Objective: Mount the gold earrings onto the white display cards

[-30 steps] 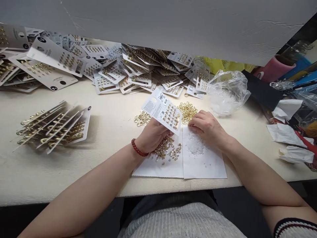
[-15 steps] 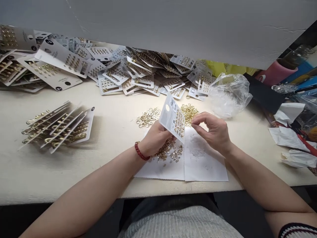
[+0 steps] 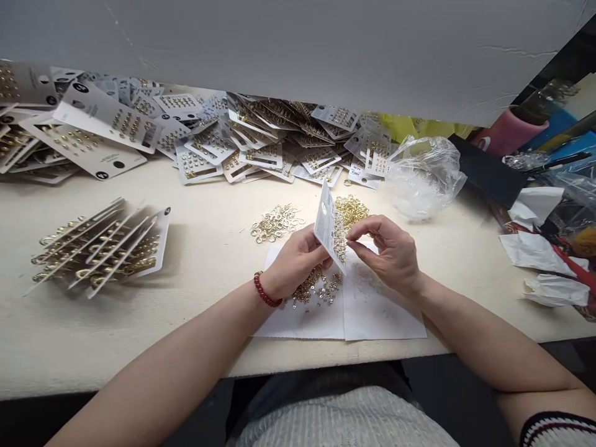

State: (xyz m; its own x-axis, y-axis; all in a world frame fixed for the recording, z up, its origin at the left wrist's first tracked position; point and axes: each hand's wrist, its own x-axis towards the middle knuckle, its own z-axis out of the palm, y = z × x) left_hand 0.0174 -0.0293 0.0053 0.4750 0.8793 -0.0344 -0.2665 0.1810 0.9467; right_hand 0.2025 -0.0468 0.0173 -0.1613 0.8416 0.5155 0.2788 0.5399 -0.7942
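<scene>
Head camera shows a white card (image 3: 325, 223) with lots of tiny gold earrings on it. The left hand (image 3: 297, 257) grips its low edge, thumb on one side and fingers behind. The card stands up and leans, almost edge-on. Its face has small grey print and a round hole, but the words are too small to read.

The right hand (image 3: 393, 251) is bent, with thumb and first finger pinched close beside the gold side of the card. I cannot tell if those fingers hold a tiny thing. Both arms reach in from the table's (image 3: 209, 248) near edge, and a red bead bracelet (image 3: 266, 290) circles the left wrist.

Just past the right fingers is a heap of yellow gold rings (image 3: 352, 210). Paler rings (image 3: 274, 223) lie beyond the left hand. Under the left fingers, little shiny bits (image 3: 321, 288) sit on white paper (image 3: 386, 326).

Farther past the fingers is a big pile of cards (image 3: 274, 133). Some have black dots with pale marks I cannot read. A clear bag (image 3: 426, 177) sits beyond the right hand. Well left of the fingers stands a bunch of cards (image 3: 100, 248).
</scene>
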